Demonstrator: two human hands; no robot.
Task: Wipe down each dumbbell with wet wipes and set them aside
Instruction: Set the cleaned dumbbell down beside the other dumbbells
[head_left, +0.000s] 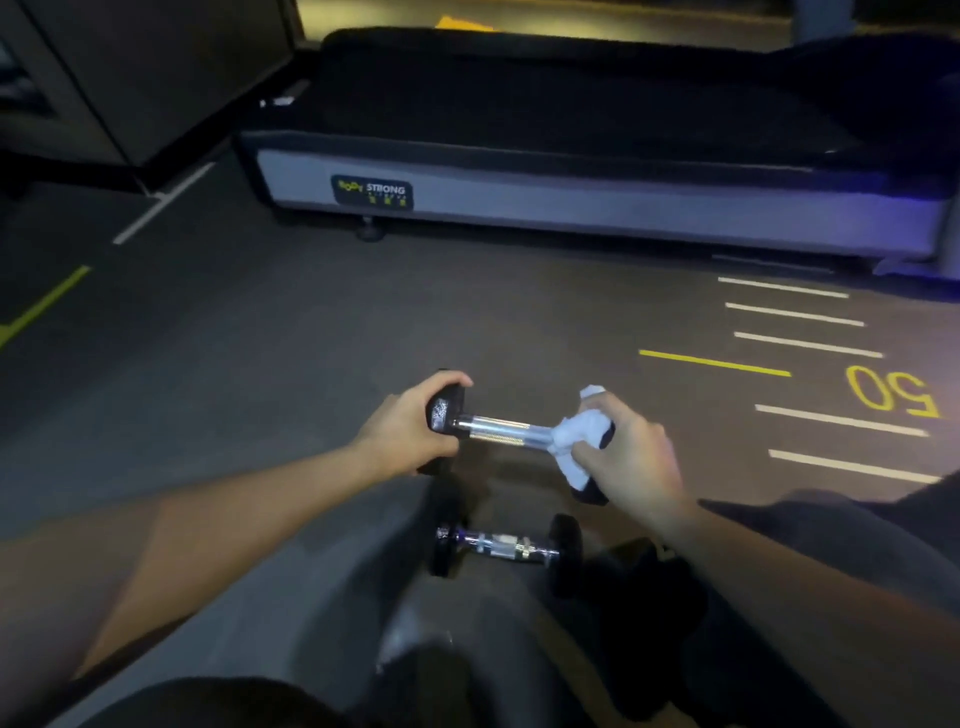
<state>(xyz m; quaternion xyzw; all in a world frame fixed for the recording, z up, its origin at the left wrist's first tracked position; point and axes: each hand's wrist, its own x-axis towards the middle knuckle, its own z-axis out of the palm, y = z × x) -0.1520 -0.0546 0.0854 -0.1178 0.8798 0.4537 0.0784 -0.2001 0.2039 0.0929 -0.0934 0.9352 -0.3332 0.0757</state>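
Now we hold one dumbbell (511, 427) above the floor (260, 338), our left hand (402, 423) gripping its left head, our right hand (631, 457) pressing a white wet wipe (574, 434) around its right head, second dumbbell (506, 545) lying on the floor below, treadmill (571, 156) behind.

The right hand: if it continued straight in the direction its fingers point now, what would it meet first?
The right hand presses a white wet wipe on the held dumbbell, fingers pointing left along the handle. It would probably meet the left hand gripping the opposite head first.
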